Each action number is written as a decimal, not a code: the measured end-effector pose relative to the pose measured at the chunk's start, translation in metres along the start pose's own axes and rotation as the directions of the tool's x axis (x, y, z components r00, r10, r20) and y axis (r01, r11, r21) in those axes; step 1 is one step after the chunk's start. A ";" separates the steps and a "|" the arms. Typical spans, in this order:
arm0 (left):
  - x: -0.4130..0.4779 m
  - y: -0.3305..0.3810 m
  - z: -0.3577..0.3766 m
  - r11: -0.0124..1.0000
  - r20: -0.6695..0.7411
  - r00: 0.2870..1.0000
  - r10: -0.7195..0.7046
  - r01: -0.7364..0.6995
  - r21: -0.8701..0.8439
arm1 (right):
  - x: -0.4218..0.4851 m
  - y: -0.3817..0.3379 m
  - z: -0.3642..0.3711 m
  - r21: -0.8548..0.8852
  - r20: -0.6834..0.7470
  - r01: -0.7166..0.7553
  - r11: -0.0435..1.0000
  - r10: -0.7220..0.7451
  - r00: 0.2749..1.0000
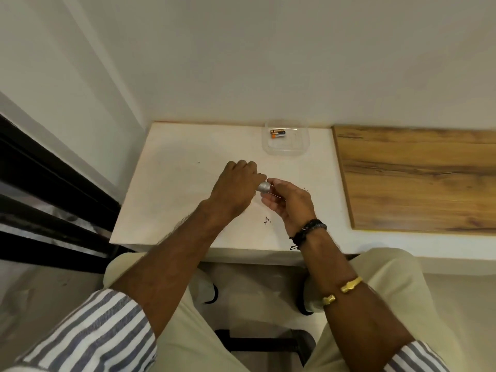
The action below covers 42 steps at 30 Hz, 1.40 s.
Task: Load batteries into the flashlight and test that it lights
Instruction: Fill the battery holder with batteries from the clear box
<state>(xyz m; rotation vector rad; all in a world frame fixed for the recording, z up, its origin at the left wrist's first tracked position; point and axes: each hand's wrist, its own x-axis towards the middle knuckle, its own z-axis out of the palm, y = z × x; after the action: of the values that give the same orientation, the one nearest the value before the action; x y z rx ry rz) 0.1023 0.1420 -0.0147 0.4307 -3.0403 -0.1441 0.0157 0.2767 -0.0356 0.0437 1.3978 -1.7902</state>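
Batteries [277, 134] in tub [300, 149], behind hands.

Left hand [236, 186] grips silver flashlight [263, 186] over white table [166, 183]. Right hand [291, 202] touches its end. Batteries [277, 134] lie in clear container [286, 142] behind.

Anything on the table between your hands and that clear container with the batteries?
No. In the head view, bare white tabletop separates the hands from the clear container.
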 end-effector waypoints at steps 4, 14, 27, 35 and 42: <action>0.002 0.006 -0.017 0.971 -0.052 0.997 0.064 -0.050 0.234 | -0.007 -0.002 0.003 0.164 0.086 -0.052 0.985 0.038 0.996; -0.003 -0.010 -0.021 0.983 -0.097 0.983 -0.156 0.145 -0.111 | -0.013 -0.008 0.006 0.101 -0.052 0.061 0.993 -0.056 0.997; -0.017 -0.014 0.021 0.432 0.018 0.753 -0.658 0.398 -0.809 | 0.003 0.000 0.004 0.026 -0.205 0.124 0.992 -0.116 0.972; -0.015 -0.012 0.035 0.406 0.040 0.739 -0.672 0.413 -0.815 | 0.001 0.008 0.001 0.032 -0.199 0.100 0.994 -0.091 0.976; -0.013 -0.011 0.039 0.457 0.069 0.775 -0.628 0.440 -0.773 | -0.002 0.012 -0.002 0.054 -0.215 0.087 0.995 -0.073 0.974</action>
<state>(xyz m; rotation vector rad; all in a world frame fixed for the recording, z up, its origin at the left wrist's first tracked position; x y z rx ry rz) 0.1150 0.1382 -0.0558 1.1895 -2.1674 -1.2519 0.0239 0.2796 -0.0451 0.2213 1.5103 -1.9426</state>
